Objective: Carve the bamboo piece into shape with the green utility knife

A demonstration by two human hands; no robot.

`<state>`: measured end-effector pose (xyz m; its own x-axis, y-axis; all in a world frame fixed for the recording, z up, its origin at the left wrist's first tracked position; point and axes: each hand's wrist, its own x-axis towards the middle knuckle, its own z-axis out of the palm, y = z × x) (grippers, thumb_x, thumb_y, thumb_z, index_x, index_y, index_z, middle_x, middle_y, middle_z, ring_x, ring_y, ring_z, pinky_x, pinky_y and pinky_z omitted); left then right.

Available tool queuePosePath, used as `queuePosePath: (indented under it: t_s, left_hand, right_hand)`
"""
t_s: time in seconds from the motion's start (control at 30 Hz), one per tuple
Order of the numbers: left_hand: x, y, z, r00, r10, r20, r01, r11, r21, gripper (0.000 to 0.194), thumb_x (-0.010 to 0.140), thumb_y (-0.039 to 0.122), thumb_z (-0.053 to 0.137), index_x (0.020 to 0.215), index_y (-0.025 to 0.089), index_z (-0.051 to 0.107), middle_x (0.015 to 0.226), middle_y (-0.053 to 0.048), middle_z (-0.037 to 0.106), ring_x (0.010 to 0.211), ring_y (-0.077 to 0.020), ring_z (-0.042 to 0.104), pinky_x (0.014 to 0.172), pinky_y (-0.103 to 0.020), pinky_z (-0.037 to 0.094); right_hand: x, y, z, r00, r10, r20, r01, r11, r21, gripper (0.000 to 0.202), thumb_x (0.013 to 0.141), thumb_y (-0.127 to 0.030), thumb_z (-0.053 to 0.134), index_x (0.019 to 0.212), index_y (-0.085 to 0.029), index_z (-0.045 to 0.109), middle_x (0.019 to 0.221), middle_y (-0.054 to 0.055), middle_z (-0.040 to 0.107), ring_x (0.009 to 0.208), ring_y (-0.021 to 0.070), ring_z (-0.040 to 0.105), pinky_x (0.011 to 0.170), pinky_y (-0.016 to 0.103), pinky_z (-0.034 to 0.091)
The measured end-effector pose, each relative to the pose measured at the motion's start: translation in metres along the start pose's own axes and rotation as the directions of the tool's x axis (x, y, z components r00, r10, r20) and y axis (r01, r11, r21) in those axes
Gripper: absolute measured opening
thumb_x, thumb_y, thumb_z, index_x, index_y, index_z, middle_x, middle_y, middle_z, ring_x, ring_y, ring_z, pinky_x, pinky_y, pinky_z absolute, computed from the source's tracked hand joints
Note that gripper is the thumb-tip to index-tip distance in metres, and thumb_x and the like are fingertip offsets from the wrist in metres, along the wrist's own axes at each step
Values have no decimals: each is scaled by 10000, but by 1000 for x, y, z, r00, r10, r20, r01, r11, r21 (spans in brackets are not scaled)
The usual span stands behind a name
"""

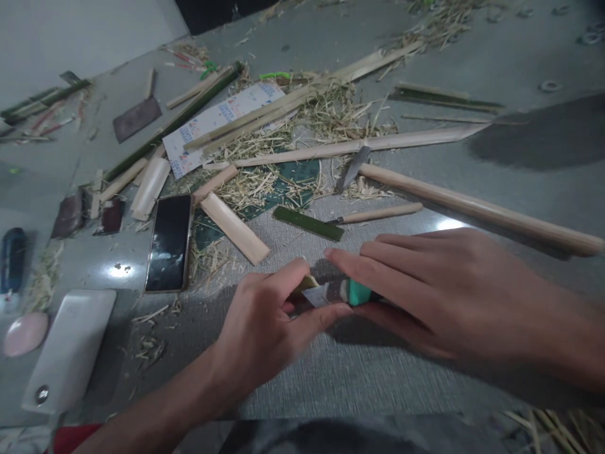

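Note:
My left hand (267, 315) is closed around a short piece of bamboo (305, 285), mostly covered by its fingers. Closed on a green-handled utility knife (359, 292), my right hand (425, 290) holds the metal blade pointing left, against or very close to the bamboo. The left thumb rests by the base of the blade. Just beyond the hands lie a flat green bamboo strip (308, 224) and a thin wooden-handled carving tool (378, 213). A pale bamboo slat (235, 228) lies to their left.
A hammer (472, 205) lies at the right. On the left are a black-screened phone (169, 243), a white power bank (70, 350) and a pink rounded object (26, 334). Shavings (255, 189), long bamboo strips (302, 104) and a printed white sheet (227, 123) cover the far middle.

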<state>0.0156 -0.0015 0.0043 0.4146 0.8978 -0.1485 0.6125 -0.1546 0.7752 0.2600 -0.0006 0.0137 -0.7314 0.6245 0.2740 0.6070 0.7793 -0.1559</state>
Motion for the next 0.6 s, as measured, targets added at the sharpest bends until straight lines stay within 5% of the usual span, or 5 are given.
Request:
queuePosePath:
  t_s: [0.2, 0.4, 0.6]
  left_hand:
    - [0, 1, -1, 1000, -4, -3, 4, 998, -57, 479, 917, 371, 773, 651, 197, 415, 548, 93, 362, 526, -72, 294, 464, -201, 248]
    - [3, 6, -3, 999, -8, -46, 3, 995, -100, 464, 869, 261, 798, 642, 199, 398, 564, 103, 289, 524, -65, 241, 463, -187, 231]
    - [5, 8, -3, 998, -65, -24, 60, 981, -182, 401, 807, 302, 842, 700, 206, 468, 614, 90, 399, 571, -75, 357, 511, -162, 351]
  right_hand:
    - [-1, 3, 2, 999, 0, -49, -3, 998, -59, 366, 1103, -340, 492, 1350, -111, 635, 989, 53, 782, 778, 240, 744, 528, 423, 491]
    - [-2, 13, 2, 983, 127, -132, -149, 973, -175, 379, 1124, -369, 405, 1352, -162, 626, 1176, 91, 805, 878, 263, 788, 591, 440, 516]
    - [-4, 10, 3, 994, 56, -99, -60, 997, -47, 358, 1113, -359, 443, 1350, -146, 604, 1125, 91, 799, 873, 240, 783, 599, 402, 516]
